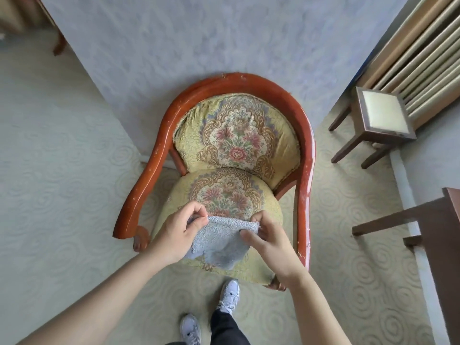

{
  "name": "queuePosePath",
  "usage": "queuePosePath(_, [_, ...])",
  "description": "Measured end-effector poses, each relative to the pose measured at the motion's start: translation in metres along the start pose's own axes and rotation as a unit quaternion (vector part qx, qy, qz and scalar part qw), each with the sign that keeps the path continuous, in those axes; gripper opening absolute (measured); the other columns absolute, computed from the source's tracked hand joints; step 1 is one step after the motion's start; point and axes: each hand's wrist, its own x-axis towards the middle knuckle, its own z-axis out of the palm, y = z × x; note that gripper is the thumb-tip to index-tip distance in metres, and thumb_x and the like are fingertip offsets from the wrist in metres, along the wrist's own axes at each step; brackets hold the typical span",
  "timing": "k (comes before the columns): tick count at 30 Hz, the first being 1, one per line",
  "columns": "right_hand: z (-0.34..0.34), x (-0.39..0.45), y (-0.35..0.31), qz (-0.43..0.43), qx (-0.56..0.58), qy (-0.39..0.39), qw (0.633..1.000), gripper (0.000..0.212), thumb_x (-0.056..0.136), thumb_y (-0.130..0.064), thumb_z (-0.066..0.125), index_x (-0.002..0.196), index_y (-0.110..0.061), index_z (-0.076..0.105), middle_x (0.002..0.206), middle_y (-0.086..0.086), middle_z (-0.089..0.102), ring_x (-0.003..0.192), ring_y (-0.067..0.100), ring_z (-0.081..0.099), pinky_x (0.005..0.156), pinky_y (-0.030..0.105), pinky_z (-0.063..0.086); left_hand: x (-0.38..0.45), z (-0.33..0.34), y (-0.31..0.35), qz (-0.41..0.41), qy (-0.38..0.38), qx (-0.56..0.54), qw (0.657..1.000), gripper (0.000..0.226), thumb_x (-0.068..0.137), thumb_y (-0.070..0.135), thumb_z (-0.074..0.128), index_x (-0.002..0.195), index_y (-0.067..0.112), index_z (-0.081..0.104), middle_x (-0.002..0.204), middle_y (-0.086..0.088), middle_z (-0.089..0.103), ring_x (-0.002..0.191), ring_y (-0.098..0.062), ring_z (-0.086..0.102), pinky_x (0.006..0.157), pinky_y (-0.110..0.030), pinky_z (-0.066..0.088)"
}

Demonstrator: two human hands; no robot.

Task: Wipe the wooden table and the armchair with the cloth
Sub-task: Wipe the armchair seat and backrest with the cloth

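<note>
The armchair (307,135) stands in front of me against the wall, with a curved red-brown wooden frame and yellow floral upholstery on seat and back. Over the front of the seat I hold a grey-blue knitted cloth (219,241) stretched between both hands. My left hand (180,230) pinches its left top corner. My right hand (267,235) pinches its right top corner, and the rest of the cloth hangs down. A dark wooden table (450,220) shows only as an edge and leg at the right.
A small wooden stool (380,115) with a cream seat stands at the right by a ribbed radiator (423,58). A furniture leg (58,43) shows at top left. My feet in white sneakers (229,297) stand on patterned carpet just in front of the chair.
</note>
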Motion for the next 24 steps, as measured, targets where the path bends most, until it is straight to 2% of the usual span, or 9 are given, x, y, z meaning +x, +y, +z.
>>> queuePosePath(3, [-0.002,0.033,0.029,0.075,0.184,-0.053,0.979,0.046,0.082,-0.031,0.080,0.118,-0.029,0.051,0.098,0.002,0.064,0.092,0.018,0.060,0.084,0.039,0.053,0.030,0.018,-0.017,-0.014,0.003,-0.039,0.999,0.022,0.096,0.003,0.063,0.088,0.024,0.060,0.084,0.002,0.066,0.078,-0.011,0.061,0.076,-0.030,0.047])
queuePosePath(5, [-0.003,0.056,0.050,0.163,0.252,-0.096,0.949,0.080,0.073,-0.037,0.088,0.140,-0.033,0.045,0.130,0.010,0.064,0.119,0.028,0.062,0.104,0.053,0.048,0.052,0.033,-0.032,-0.026,-0.015,-0.074,0.997,0.022,0.096,0.001,0.063,0.090,0.022,0.060,0.081,0.014,0.066,0.077,0.001,0.058,0.074,-0.017,0.045])
queuePosePath(6, [-0.004,0.067,0.062,0.191,0.281,-0.125,0.932,0.088,0.071,-0.038,0.089,0.145,-0.024,0.043,0.137,0.015,0.061,0.125,0.032,0.060,0.108,0.054,0.044,0.062,0.040,-0.041,-0.036,-0.023,-0.091,0.995,0.019,0.096,0.001,0.063,0.092,0.020,0.061,0.080,0.017,0.065,0.076,0.004,0.057,0.073,-0.013,0.043])
queuePosePath(9, [-0.004,0.091,0.100,0.255,0.342,-0.143,0.893,0.084,0.075,-0.035,0.088,0.139,0.002,0.050,0.135,0.025,0.061,0.126,0.039,0.058,0.109,0.051,0.045,0.089,0.057,-0.075,-0.064,-0.044,-0.135,0.988,0.015,0.096,0.004,0.064,0.094,0.019,0.062,0.079,0.015,0.066,0.075,0.002,0.056,0.071,-0.012,0.043])
queuePosePath(12, [0.003,0.106,0.145,0.315,0.389,-0.118,0.858,0.067,0.084,-0.034,0.080,0.135,0.003,0.057,0.136,0.026,0.059,0.127,0.039,0.057,0.108,0.048,0.047,0.111,0.072,-0.122,-0.074,-0.049,-0.134,0.987,0.018,0.092,0.003,0.069,0.096,0.020,0.064,0.086,0.011,0.073,0.079,0.001,0.063,0.073,-0.011,0.046])
queuePosePath(15, [0.012,0.123,0.190,0.324,0.386,-0.031,0.864,0.046,0.091,-0.032,0.070,0.125,-0.001,0.067,0.129,0.023,0.065,0.120,0.036,0.064,0.093,0.041,0.057,0.124,0.091,-0.174,-0.072,-0.018,-0.110,0.991,0.022,0.092,0.012,0.070,0.105,0.028,0.063,0.104,0.019,0.074,0.096,0.003,0.069,0.083,-0.011,0.050])
queuePosePath(18, [0.010,0.139,0.229,0.282,0.363,0.092,0.883,0.036,0.100,-0.022,0.055,0.125,0.001,0.065,0.120,0.023,0.070,0.111,0.034,0.069,0.081,0.035,0.059,0.131,0.105,-0.233,-0.088,0.035,-0.018,0.995,0.029,0.090,0.050,0.062,0.117,0.039,0.060,0.121,0.026,0.066,0.112,0.004,0.061,0.094,-0.018,0.048])
queuePosePath(21, [-0.001,0.149,0.257,0.221,0.312,0.257,0.887,0.032,0.104,-0.019,0.051,0.126,0.001,0.062,0.111,0.016,0.074,0.100,0.018,0.073,0.070,0.023,0.058,0.139,0.110,-0.296,-0.098,0.038,0.157,0.982,0.075,0.084,0.079,0.048,0.146,0.037,0.039,0.149,0.021,0.042,0.134,0.001,0.038,0.109,-0.029,0.036])
queuePosePath(24, [-0.014,0.158,0.274,0.150,0.111,0.417,0.890,0.033,0.105,-0.033,0.050,0.128,-0.015,0.065,0.114,0.006,0.072,0.087,-0.012,0.067,0.066,0.009,0.051,0.152,0.118,-0.345,-0.120,-0.015,0.245,0.962,0.113,0.078,0.091,0.029,0.162,0.022,-0.003,0.170,0.002,-0.009,0.155,-0.012,-0.010,0.127,-0.045,0.009])
